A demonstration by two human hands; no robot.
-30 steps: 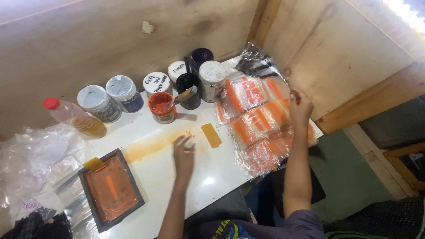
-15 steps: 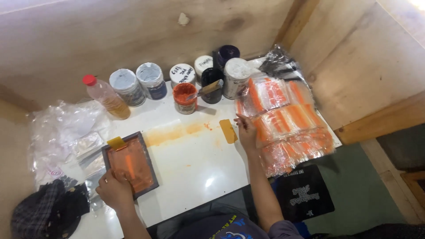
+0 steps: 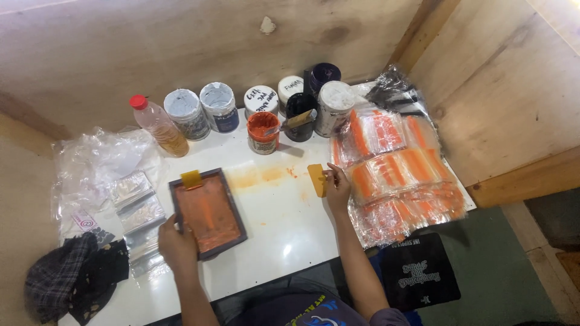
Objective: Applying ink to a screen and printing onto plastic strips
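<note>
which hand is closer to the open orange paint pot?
Right. The right hand lies below and right of the orange paint pot, at the yellow squeegee; the left hand grips the screen frame, farther off.

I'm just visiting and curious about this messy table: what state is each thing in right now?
Framed screen: flat on the table, coated orange, left hand on its edge.
Yellow scraper: touched by the right hand.
Orange paint jar: open.
Plastic bottle: upright, red cap on.
Printed bags: spread out, overlapping.

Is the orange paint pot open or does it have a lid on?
Open. The orange paint pot has no lid; its orange-smeared rim and inside show, while the white-lidded jar behind it stays covered.
</note>
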